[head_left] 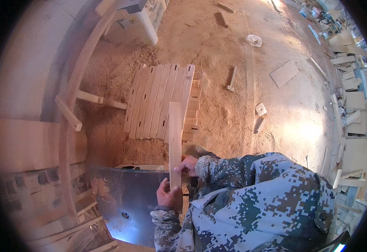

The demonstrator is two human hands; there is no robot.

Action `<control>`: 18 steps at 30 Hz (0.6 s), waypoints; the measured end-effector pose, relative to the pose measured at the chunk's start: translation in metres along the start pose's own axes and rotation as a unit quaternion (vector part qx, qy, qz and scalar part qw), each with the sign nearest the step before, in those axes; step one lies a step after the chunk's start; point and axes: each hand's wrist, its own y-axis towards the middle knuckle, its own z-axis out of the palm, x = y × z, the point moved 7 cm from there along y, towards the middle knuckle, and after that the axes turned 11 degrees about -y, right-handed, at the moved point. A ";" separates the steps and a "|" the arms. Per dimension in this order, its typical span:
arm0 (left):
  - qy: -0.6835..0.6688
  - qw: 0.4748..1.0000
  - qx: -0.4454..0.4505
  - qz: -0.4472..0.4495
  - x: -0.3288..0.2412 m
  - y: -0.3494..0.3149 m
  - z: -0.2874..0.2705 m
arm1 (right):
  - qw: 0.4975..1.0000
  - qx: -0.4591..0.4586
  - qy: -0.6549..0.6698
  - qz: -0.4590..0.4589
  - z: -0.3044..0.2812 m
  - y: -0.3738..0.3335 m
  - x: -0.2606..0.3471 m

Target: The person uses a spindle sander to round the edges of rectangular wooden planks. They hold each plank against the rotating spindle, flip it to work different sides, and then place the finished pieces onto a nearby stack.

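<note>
A long pale wooden board [175,134] stretches away from me, its near end between both my hands. My left hand [167,195] is closed on that near end, with the thumb along the board's left side. Farther up, my right hand [186,165] grips the board's right edge. Just beyond lies a stack of similar wooden slats [152,101], several showing short dark slots near their ends; the far end of the held board overlaps the stack in view. To the left of my left hand is a dark metal machine table [126,201].
Sawdust covers the floor [217,54]. Scattered on it are a flat wooden panel [284,73], a hammer-shaped wooden piece [232,79] and a clear plastic bag [254,40]. A curved-looking wooden beam [72,96] runs along the left. Offcuts [351,80] pile up at the far right.
</note>
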 end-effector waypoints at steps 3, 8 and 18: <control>0.347 0.922 -0.079 0.155 -0.029 -0.003 0.004 | 0.992 -0.120 0.039 0.004 -0.066 0.017 0.001; 0.541 0.814 -0.125 0.171 -0.017 -0.040 0.018 | 0.728 -0.175 -0.651 -0.125 -0.177 -0.008 0.103; 0.561 0.794 -0.101 0.210 0.025 -0.088 0.031 | 0.876 -0.270 -0.339 -0.211 -0.247 0.054 0.180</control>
